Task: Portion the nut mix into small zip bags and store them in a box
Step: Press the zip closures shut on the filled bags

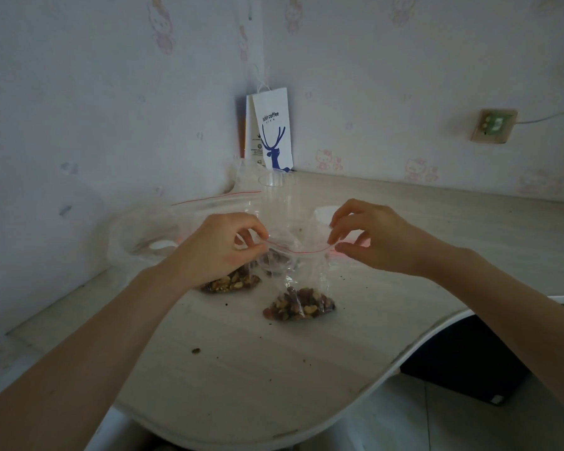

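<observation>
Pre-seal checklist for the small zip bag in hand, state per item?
1. Left hand grip on zip bag top, left end: ok.
2. Right hand grip on right end: ok.
3. Nut mix settled at bag's bottom: ok.
4. Zip pressed shut: cannot tell.
5. Storage box in view: not ok, none seen.
6. Table free of crumbs: not ok, several scattered.
</observation>
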